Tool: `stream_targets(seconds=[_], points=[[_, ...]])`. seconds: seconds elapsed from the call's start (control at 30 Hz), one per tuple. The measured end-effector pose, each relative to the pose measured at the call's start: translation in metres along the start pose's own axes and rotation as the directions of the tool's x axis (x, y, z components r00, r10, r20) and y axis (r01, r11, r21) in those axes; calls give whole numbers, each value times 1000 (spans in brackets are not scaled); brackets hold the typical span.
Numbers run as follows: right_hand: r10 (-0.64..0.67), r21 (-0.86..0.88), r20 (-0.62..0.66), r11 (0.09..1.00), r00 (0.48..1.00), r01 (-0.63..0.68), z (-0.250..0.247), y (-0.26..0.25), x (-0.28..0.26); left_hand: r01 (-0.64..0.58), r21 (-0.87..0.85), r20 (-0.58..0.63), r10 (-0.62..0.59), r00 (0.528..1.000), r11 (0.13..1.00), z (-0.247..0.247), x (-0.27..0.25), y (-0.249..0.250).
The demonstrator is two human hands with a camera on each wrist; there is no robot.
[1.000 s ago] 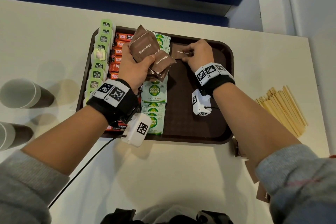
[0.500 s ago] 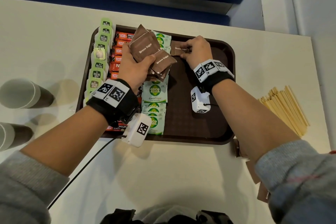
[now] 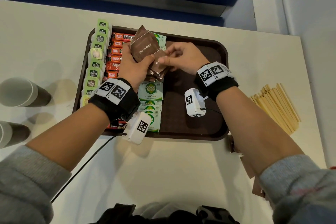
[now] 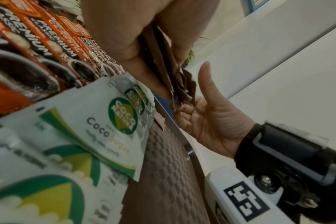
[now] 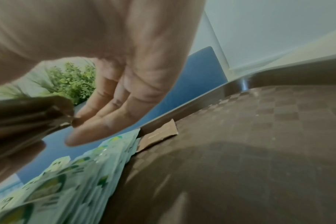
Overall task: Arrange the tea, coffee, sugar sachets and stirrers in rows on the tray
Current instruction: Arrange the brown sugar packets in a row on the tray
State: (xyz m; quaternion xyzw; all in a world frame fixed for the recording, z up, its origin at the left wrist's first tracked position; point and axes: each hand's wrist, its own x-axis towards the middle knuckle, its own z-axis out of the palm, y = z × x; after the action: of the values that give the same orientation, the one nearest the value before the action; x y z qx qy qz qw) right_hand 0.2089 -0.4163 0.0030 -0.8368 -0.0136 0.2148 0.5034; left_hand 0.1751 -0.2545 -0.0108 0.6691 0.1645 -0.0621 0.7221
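My left hand (image 3: pixel 141 60) grips a fanned bunch of brown sugar sachets (image 3: pixel 145 45) above the brown tray (image 3: pixel 223 60). My right hand (image 3: pixel 165 56) is at the bunch's right edge, its fingers (image 5: pixel 98 121) nearly straight and touching the lower sachet tips (image 4: pixel 180 94), thumb beside them. One brown sachet (image 5: pixel 159 134) lies flat at the tray's far edge, hidden by my right hand in the head view. On the tray's left side run rows of green tea bags (image 3: pixel 96 63), red coffee sachets (image 3: pixel 116 51) and Coco Sugar sachets (image 3: pixel 151 91).
A heap of wooden stirrers (image 3: pixel 274 105) lies on the table right of the tray. Two paper cups (image 3: pixel 20 92) lie at the far left. More brown sachets (image 3: pixel 231 143) sit on the table under my right forearm. The tray's right half (image 3: pixel 190 129) is bare.
My right hand has left the brown sachet it set down at the tray's far edge and moved left to the bunch in my left hand. The left hand has stayed put.
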Motion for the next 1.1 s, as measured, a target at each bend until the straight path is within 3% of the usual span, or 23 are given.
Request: stream_targets(seconds=[0.13, 0.33, 0.7, 0.9, 1.0, 1.1], points=[[-25, 84, 49, 996, 998, 21, 1, -4, -5, -40, -5, 21, 41, 999, 999, 1, -5, 1], [-21, 234, 6, 972, 1000, 19, -2, -3, -8, -81, -13, 80, 82, 993, 997, -3, -9, 3], [-24, 181, -51, 983, 998, 33, -3, -1, -7, -84, -11, 91, 85, 992, 996, -2, -8, 3], [-90, -24, -305, 996, 948, 87, -16, 12, 0, -73, -12, 57, 73, 996, 997, -6, -3, -4], [-38, -28, -420, 999, 907, 29, -24, 23, 6, -67, 7, 38, 67, 997, 998, -8, 1, -7], [26, -58, -425, 997, 905, -56, -28, 33, 11, -59, 1, 36, 59, 998, 998, -8, 3, -7]])
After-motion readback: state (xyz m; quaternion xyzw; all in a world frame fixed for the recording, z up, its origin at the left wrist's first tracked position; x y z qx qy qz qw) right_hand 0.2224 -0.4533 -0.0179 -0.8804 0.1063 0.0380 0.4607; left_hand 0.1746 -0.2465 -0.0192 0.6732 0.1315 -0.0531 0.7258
